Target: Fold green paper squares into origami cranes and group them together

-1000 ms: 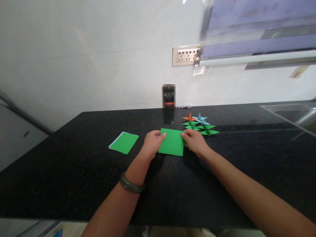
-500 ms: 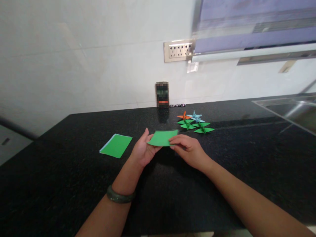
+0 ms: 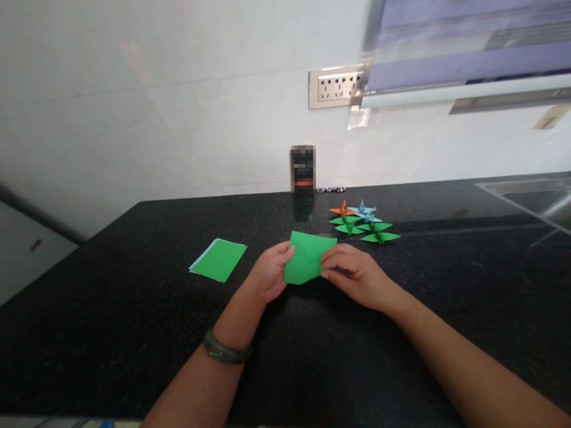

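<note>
Green paper sheet pinched between left hand and right hand, lifted over black countertop. Paper stack lying to the left. Folded paper cranes behind, near the wall. Dark bracelet on left wrist.

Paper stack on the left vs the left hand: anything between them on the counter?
Nothing: in the head view, bare black counter separates the paper stack from the left hand.

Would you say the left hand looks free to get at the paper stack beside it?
Probably not at once: the left hand grips the green sheet, though bare counter separates it from the stack.
</note>
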Demonstrator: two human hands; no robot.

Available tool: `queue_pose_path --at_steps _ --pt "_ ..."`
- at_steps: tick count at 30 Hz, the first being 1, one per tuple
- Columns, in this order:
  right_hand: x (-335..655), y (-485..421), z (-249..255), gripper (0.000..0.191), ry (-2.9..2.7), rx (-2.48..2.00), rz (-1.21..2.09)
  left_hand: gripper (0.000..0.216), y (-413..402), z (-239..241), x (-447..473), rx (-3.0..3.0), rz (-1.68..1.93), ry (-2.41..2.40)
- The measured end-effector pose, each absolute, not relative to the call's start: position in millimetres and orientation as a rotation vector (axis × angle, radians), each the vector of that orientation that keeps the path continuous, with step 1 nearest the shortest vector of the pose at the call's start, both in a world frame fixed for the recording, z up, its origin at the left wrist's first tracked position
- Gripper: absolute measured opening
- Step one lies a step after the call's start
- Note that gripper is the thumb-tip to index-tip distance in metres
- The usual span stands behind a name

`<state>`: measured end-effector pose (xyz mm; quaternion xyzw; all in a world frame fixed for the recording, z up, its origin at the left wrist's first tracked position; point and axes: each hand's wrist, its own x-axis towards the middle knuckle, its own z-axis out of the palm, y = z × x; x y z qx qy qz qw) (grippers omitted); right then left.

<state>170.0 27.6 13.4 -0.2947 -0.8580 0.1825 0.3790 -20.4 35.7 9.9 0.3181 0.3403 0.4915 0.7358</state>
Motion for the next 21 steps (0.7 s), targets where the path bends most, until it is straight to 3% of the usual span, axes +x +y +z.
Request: queue_pose_path --at_steps 7,10,15,21 --pt "165.8 36.0 -0.2 0.016 -1.628 -1.172 0.506 0.020 34.0 9.9 -15.6 0.624 1.129 0.748" --pt "166.0 39.2 -2.5 0.022 -1.520 -1.220 0.715 0.018 33.2 8.1 -14.0 0.632 1.122 0.762" --pt "165.5 35.8 1.4 0.022 -1.628 -1.277 0.754 0.034 29.8 6.7 -11.0 0.827 1.223 0.919" --pt "161.7 32.2 2.8 0.020 -1.791 -1.276 0.754 0.042 25.1 6.9 -10.8 1.345 0.994 1.122"
